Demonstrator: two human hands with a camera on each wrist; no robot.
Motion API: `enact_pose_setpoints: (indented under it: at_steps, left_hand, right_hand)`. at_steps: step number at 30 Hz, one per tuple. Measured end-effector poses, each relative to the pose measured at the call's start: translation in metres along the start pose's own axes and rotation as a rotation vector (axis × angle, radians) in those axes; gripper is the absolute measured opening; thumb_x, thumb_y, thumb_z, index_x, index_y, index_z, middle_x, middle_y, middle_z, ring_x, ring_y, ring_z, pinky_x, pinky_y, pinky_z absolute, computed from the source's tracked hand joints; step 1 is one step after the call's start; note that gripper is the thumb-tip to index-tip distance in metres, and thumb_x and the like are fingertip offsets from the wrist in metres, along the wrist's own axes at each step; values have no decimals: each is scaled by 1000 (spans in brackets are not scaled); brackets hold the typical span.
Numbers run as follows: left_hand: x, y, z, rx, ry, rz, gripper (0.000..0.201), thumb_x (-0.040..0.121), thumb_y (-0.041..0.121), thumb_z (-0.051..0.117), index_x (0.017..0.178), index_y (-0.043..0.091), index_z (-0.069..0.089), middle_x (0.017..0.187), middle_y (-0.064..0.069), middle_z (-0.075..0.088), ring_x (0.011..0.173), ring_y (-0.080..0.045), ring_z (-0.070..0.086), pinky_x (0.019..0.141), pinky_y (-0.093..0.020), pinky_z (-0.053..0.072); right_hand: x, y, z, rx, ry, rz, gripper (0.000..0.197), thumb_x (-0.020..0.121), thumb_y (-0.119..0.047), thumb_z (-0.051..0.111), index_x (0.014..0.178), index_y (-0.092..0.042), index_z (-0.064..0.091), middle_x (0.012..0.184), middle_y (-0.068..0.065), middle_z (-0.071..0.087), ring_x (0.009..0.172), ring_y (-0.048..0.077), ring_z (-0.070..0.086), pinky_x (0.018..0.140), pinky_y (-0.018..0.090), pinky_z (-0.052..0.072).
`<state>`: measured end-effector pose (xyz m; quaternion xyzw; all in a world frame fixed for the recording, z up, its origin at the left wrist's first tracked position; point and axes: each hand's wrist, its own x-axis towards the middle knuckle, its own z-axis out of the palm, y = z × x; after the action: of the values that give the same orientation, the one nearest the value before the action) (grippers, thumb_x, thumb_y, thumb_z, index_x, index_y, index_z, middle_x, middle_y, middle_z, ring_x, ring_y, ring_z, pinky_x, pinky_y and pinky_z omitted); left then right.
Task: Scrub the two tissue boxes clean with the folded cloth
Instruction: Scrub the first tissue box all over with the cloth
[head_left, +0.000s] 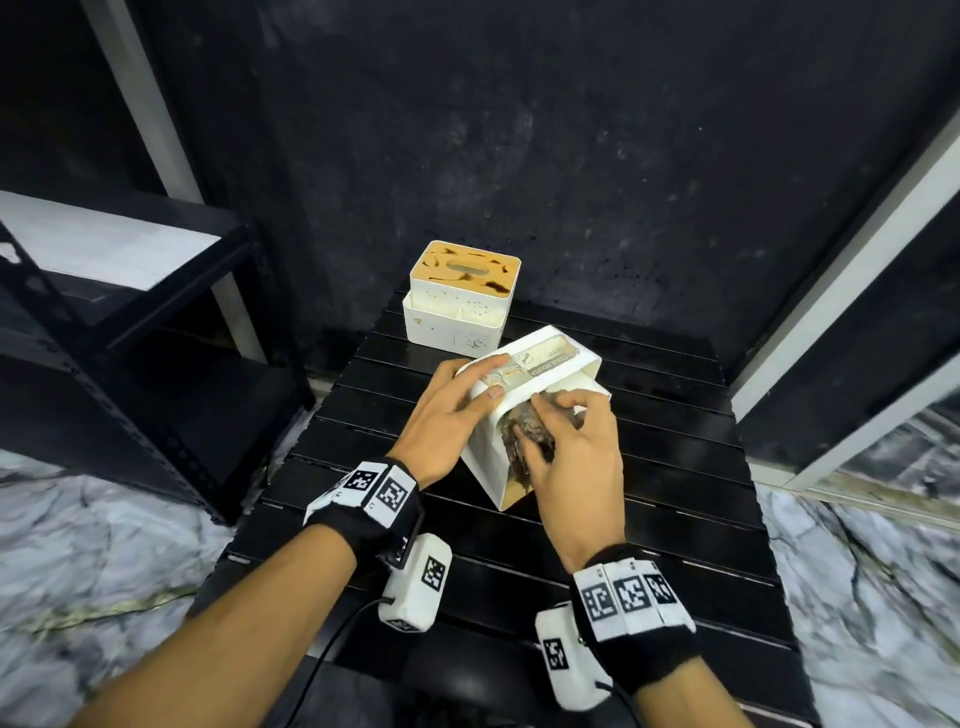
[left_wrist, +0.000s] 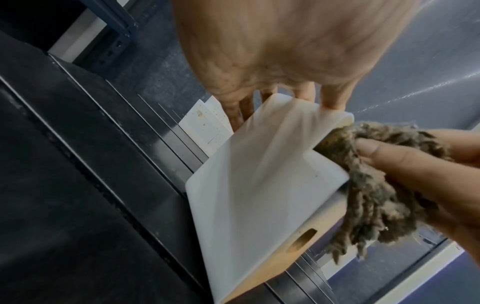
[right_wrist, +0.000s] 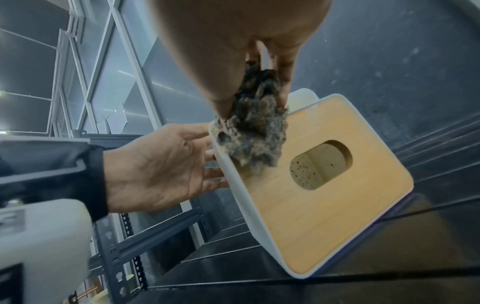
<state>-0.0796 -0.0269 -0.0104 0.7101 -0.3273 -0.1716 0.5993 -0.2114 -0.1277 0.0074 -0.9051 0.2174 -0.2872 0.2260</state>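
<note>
The near tissue box (head_left: 485, 452) lies tipped on the black slatted table (head_left: 649, 467), its wooden lid (right_wrist: 324, 216) with the oval slot facing me. My left hand (head_left: 452, 400) holds it at the upper left, fingers over the labelled bottom and thumb on the white side (left_wrist: 254, 185). My right hand (head_left: 571, 447) grips a shaggy grey-brown cloth (head_left: 527, 431) and presses it on the lid's upper corner (right_wrist: 254, 131). The second tissue box (head_left: 457, 296) stands upright behind, white, its lid smeared with orange and dark stains.
A black metal shelf rack (head_left: 130, 291) stands to the left of the table. A dark wall rises close behind the far box. A white-framed panel (head_left: 857, 291) runs along the right. Marble floor (head_left: 104, 545) surrounds the table.
</note>
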Motion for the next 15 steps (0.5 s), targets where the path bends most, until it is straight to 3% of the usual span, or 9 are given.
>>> enact_pose_setpoints:
  at_steps: [3, 5, 9, 15]
  left_hand:
    - [-1, 0, 2, -9, 5, -4, 35, 103, 25, 54, 129, 48, 54, 132, 7, 43, 131, -5, 43, 111, -22, 39]
    - [-1, -1, 2, -10, 8, -8, 35, 103, 25, 54, 129, 48, 54, 132, 8, 44, 132, -6, 43, 112, -24, 39]
    - [-1, 0, 1, -2, -4, 4, 34, 103, 24, 53, 128, 47, 53, 133, 7, 43, 132, -6, 43, 108, -15, 35]
    - [0, 0, 2, -4, 3, 5, 34, 103, 24, 53, 126, 49, 55, 133, 7, 44, 131, -4, 43, 108, -15, 36]
  right_hand:
    - [1, 1, 2, 3, 42, 38, 39, 82, -25, 71, 119, -17, 62, 118, -4, 43, 106, 10, 49, 87, 24, 48]
    - [1, 1, 3, -82, 45, 7, 37, 82, -31, 69, 117, -21, 64, 118, -2, 47, 106, 14, 49, 79, 31, 52]
    - [3, -5, 1, -286, -20, -16, 38, 87, -52, 51, 118, -31, 61, 123, -2, 44, 109, 20, 44, 79, 35, 46]
    - [5, -9, 3, -300, -116, 42, 39, 85, -55, 48, 113, -33, 60, 127, -2, 36, 113, 20, 36, 86, 37, 39]
